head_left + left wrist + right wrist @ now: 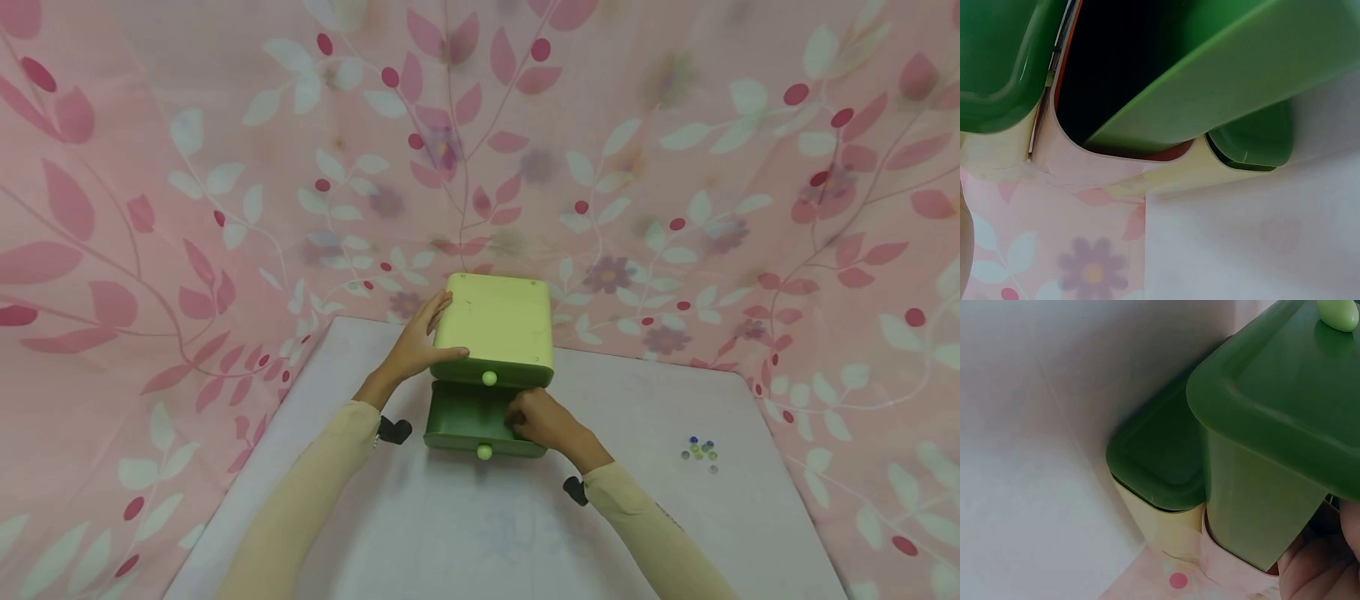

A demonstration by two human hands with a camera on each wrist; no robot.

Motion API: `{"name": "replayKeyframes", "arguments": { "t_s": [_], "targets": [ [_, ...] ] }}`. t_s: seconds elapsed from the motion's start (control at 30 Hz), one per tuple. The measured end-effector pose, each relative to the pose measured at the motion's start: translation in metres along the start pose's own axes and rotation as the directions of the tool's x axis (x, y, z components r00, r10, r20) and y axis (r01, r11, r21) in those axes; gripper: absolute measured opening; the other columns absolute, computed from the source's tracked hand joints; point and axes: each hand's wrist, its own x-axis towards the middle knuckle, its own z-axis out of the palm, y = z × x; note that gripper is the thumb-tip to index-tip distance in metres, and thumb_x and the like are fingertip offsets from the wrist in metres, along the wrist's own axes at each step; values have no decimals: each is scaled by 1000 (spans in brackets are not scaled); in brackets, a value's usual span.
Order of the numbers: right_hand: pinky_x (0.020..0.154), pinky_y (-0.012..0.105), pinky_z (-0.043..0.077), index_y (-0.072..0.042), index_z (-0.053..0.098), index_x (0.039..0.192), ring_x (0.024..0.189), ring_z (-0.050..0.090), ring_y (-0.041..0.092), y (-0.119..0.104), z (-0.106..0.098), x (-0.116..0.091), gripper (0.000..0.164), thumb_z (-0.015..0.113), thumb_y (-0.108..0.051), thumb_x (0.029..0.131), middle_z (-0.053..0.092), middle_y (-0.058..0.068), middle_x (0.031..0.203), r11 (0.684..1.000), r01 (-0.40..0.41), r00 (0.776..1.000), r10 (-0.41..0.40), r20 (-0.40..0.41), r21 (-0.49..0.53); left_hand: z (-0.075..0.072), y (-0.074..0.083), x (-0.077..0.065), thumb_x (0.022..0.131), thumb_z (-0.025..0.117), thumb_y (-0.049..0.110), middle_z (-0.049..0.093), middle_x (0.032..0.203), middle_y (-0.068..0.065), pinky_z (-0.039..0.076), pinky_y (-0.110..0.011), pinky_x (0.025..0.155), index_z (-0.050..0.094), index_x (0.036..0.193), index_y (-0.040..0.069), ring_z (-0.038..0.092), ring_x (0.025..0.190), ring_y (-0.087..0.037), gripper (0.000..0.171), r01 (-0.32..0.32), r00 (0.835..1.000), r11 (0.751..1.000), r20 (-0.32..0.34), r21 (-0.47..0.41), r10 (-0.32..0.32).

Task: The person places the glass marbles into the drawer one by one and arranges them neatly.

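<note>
A small drawer cabinet (495,321) with a yellow-green top stands against the back of the table. My left hand (416,346) rests on its left side, thumb straight along the top's front edge and fingers along the side. Below the closed top drawer, the green middle drawer (517,448) is pulled out. Over its right side, my right hand (551,423) reaches in with bent fingers; whether they hold something I cannot tell. In the right wrist view, the closed bottom drawer (1160,450) shows beneath the pulled-out one.
Several glass marbles (699,451), blue, green and clear, lie together on the white table (480,533) to the right. A pink floral cloth (465,167) rises behind and beside the table. A black wrist mount (394,430) sits by the left wrist.
</note>
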Motion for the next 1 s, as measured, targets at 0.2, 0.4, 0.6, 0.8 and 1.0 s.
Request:
{"name": "replayKeyframes", "arguments": {
  "t_s": [0.2,0.4,0.6,0.8,1.0],
  "targets": [
    [69,31,55,-5,78,87,81,63,16,0,-1,-1,16,76,6,76,71,3,84,1000,-18,1000,18,-6,7,1,-4,1,76,86,22,22,159,-17,23,-46,117,12,156,4,23,145,-28,111,2,1000,1000,-1,-5,-2],
    [71,30,56,-4,77,89,81,65,15,0,-1,-3,14,76,4,78,71,3,85,998,-22,1000,23,-21,62,0,-1,0,75,87,20,22,158,-18,25,-45,116,12,155,-1,24,145,-29,111,4,1000,1000,2,-2,-4],
    [71,26,57,-3,76,93,81,65,13,-1,-4,-7,14,76,2,79,70,3,88,990,-29,999,35,-42,137,3,-18,2,74,88,24,21,160,-9,23,-41,117,11,157,6,23,146,-22,114,12,1000,1000,-17,-5,-12],
    [72,23,57,-5,76,96,83,66,11,-2,-14,-19,14,76,-4,82,69,1,91,982,-47,996,61,-70,185,4,-32,4,71,89,32,23,160,2,24,-33,117,13,158,13,24,144,-10,117,28,999,1000,-31,-2,-28],
    [72,24,58,-5,76,95,84,68,14,5,-29,-38,14,75,-1,82,70,3,92,957,-67,983,112,-144,283,4,-33,4,70,89,36,24,160,1,24,-33,117,14,158,11,24,144,-8,118,14,999,1000,-36,-7,-14]
  ]
}}
